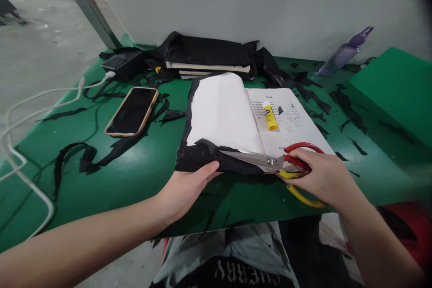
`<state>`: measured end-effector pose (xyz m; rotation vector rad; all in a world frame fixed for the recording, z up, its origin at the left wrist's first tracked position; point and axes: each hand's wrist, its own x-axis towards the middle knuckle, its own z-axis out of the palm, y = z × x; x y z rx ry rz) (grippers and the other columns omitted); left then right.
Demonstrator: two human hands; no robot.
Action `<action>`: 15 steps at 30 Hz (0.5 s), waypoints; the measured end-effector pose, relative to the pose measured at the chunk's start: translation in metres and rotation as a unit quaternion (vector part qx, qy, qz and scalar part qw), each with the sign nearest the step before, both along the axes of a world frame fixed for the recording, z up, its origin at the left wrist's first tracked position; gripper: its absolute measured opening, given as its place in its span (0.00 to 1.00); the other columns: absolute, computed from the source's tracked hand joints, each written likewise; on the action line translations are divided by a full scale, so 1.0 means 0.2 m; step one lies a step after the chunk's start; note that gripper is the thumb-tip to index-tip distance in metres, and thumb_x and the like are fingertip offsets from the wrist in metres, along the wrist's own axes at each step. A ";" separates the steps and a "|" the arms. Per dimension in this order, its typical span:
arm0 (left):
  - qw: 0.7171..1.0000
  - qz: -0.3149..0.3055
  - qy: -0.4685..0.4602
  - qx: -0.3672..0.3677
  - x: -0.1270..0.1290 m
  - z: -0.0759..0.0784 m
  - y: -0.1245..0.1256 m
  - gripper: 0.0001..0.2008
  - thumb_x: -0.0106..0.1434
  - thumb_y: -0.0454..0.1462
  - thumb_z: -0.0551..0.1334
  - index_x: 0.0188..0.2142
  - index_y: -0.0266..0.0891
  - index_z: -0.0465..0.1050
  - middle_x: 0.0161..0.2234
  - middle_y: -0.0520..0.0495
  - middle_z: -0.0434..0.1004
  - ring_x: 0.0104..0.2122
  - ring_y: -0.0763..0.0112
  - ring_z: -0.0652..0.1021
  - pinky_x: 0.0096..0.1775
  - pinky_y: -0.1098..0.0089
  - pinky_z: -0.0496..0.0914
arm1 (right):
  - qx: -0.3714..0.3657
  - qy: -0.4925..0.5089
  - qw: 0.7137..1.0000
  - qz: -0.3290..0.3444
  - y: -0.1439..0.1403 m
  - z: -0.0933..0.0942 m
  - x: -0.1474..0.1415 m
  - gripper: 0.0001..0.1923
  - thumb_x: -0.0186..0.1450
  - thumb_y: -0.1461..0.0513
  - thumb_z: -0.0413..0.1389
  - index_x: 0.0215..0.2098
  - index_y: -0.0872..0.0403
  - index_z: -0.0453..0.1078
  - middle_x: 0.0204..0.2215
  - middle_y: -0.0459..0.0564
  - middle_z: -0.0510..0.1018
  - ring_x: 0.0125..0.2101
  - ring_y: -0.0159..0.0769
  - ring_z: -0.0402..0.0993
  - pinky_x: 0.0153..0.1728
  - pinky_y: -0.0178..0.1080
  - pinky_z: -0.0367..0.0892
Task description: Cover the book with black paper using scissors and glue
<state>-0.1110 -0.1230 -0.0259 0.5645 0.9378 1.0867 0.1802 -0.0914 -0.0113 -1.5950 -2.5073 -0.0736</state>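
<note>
1. The right hand (324,175) gripped the red-and-yellow-handled steel scissors (270,161), fingers through the loops; the blades looked nearly closed, with the tip over the black paper cover (199,157).
2. The left hand (184,186) lay flat, fingers loose and closed on nothing, pressing the cover's near edge onto the green worktop (135,175).
3. The open white book (229,112) lay at the middle of the worktop, the black cover folded up around its near-left corner and a yellow glue stick (270,117) resting on its right page.
4. The scissors' long axis ran almost level across the view, tip pointing left toward the left hand, handles to the right.
5. To cut cleanly, I judged the left hand should hold the cover taut just beside the blades, its fingertips clear of the tip, and the cut should follow the book's edge.
6. A black smartphone (132,111) and black paper scraps (84,155) lay to the left.
</note>
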 end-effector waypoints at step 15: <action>1.000 0.003 -0.013 -0.006 0.00 0.00 0.00 0.23 0.61 0.33 0.63 0.56 0.45 0.68 0.52 0.48 0.75 0.55 0.61 0.72 0.57 0.59 0.68 | -0.061 -0.037 0.997 0.023 -0.02 0.02 -0.03 0.37 0.50 0.37 0.58 0.46 0.54 0.62 0.42 0.57 0.73 0.43 0.52 0.70 0.39 0.50 0.67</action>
